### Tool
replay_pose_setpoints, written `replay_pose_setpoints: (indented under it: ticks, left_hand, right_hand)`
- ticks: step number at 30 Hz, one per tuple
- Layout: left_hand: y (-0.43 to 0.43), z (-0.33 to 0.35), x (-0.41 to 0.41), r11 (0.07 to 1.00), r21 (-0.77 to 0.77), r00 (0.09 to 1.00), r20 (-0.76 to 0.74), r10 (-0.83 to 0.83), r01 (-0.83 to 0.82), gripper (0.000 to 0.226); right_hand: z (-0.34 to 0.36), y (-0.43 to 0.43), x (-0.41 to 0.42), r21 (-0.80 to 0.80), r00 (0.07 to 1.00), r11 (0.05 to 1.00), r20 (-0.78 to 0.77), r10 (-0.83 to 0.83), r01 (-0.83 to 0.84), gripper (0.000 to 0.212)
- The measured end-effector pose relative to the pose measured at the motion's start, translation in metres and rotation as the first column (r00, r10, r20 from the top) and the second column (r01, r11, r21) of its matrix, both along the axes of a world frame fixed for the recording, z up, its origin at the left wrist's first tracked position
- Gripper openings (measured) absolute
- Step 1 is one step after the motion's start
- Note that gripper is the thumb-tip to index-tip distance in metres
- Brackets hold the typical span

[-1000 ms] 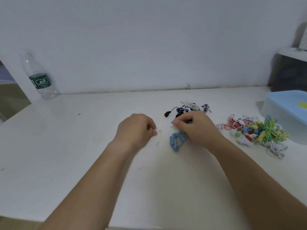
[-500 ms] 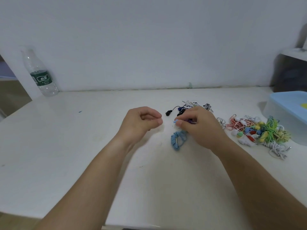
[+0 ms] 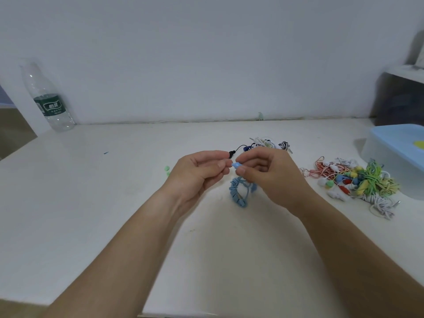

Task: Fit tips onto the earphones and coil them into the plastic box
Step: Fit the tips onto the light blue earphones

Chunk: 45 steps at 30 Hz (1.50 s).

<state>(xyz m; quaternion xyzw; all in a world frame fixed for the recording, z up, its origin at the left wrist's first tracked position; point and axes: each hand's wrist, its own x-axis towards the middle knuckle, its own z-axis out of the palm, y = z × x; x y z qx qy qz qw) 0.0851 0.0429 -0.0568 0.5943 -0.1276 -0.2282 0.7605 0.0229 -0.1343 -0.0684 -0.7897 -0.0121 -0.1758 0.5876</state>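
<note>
left hand [image 3: 197, 173] rose to right hand [image 3: 270, 175] pinching blue earbud [image 3: 235, 165].

Printed in white on the green label [image 3: 48, 108] of the clear plastic bottle [image 3: 47, 97] at the far left: two large Chinese characters, too blurred to read with any certainty. Beneath them, a few finer lines of white print, far too small to make out.

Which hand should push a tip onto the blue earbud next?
Left, most likely. The right hand pinches the blue earbud, its free end pointing at the left hand, whose curled fingertips sit right beside it. Whether those fingertips hold anything is too small to tell.
</note>
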Motion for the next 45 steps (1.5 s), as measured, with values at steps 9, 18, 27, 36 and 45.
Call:
replay_pose_setpoints:
  ticks: [9,18,27,36,45]
  left_hand:
    - [0.0009,0.0039,-0.0036,0.999,0.012,0.999,-0.018,-0.043,0.043,0.011]
    - [0.0009,0.0018,-0.0033,0.982,0.188,0.980,0.187,-0.073,0.037,0.012]
    - [0.0022,0.0014,-0.0034,0.978,0.201,0.966,0.238,-0.101,0.053,0.015]
    - [0.0020,0.0007,-0.0028,0.973,0.231,0.908,0.404,-0.114,0.019,0.018]
    - [0.0025,0.0016,-0.0033,0.970,0.244,0.863,0.487,-0.134,0.013,0.016]
  right_hand:
    - [0.0012,0.0012,-0.0014,0.004,0.999,1.000,0.026,0.026,-0.026,0.009]
    - [0.0022,0.0003,-0.0008,-0.027,0.999,1.000,0.042,-0.002,0.003,0.009]
    - [0.0024,0.0013,-0.0015,-0.001,0.999,0.999,0.021,-0.036,0.036,0.011]
    - [0.0046,-0.0007,-0.0035,0.068,1.000,0.998,-0.013,-0.010,0.011,0.007]
    - [0.0072,-0.0068,-0.0068,0.055,0.991,0.994,-0.079,0.103,-0.099,0.012]
